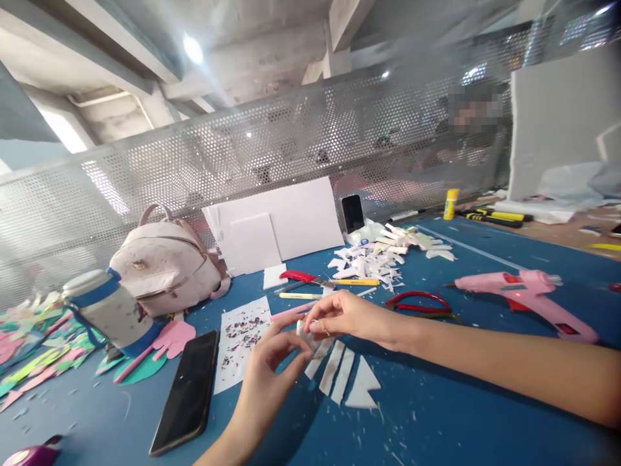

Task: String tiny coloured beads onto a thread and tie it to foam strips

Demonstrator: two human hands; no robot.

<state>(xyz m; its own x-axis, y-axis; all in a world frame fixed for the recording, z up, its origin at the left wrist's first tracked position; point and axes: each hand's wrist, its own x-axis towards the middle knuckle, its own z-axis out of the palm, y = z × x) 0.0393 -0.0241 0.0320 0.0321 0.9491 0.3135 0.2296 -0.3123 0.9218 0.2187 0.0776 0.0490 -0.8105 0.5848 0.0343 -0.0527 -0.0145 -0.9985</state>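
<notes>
A small white piece, perhaps foam (301, 329), is pinched between my two hands above the blue table. My left hand (274, 359) steadies it from the left with thumb and fingertips. On its other side, the thumb and forefinger of my right hand (337, 315) close on the same piece. Its exact shape is partly hidden by my fingers. Just beneath my hands lie several white foam strips (343, 372) and a notched white scrap (363, 385). A sheet of white paper (230, 369) with small dark and coloured bits is beside my left hand.
A black phone (187, 391) lies left, near a bottle (104, 310) and a pale backpack (165, 259). Red-handled pliers (301, 277), white scraps (369, 262) and a white board (305, 223) are behind. A pink glue gun (524, 291) rests right, beyond red scissor-like handles (420, 296).
</notes>
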